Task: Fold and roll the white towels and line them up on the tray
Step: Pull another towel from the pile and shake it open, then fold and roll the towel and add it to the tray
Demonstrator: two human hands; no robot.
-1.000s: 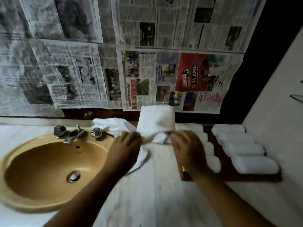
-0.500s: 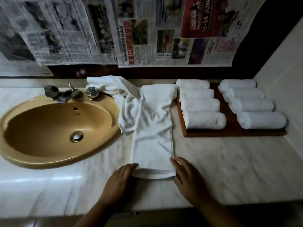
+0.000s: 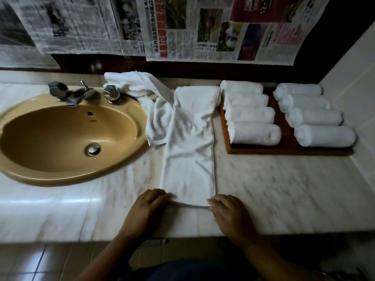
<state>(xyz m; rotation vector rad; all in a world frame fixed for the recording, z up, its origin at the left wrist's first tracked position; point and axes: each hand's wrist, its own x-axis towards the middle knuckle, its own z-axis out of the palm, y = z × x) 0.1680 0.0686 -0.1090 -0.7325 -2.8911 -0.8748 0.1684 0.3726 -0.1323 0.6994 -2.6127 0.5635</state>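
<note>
A white towel [image 3: 190, 147] folded into a long strip lies on the marble counter, running away from me. My left hand [image 3: 147, 211] pinches its near left corner and my right hand [image 3: 228, 214] holds its near right corner; the near edge is slightly lifted between them. A crumpled white towel [image 3: 142, 88] lies behind and left of the strip, by the tap. The wooden tray [image 3: 288, 147] at the right carries two columns of several rolled white towels [image 3: 254, 132].
A tan oval sink [image 3: 67, 136] with chrome taps [image 3: 79, 94] fills the left of the counter. Newspaper sheets [image 3: 182, 27] cover the back wall. A white tiled wall [image 3: 355, 82] bounds the tray on the right. The counter's front edge is just below my hands.
The towel has gone from held up above the counter to laid out flat as a long strip. My hands came toward the counter's front edge and now grip the near corners.
</note>
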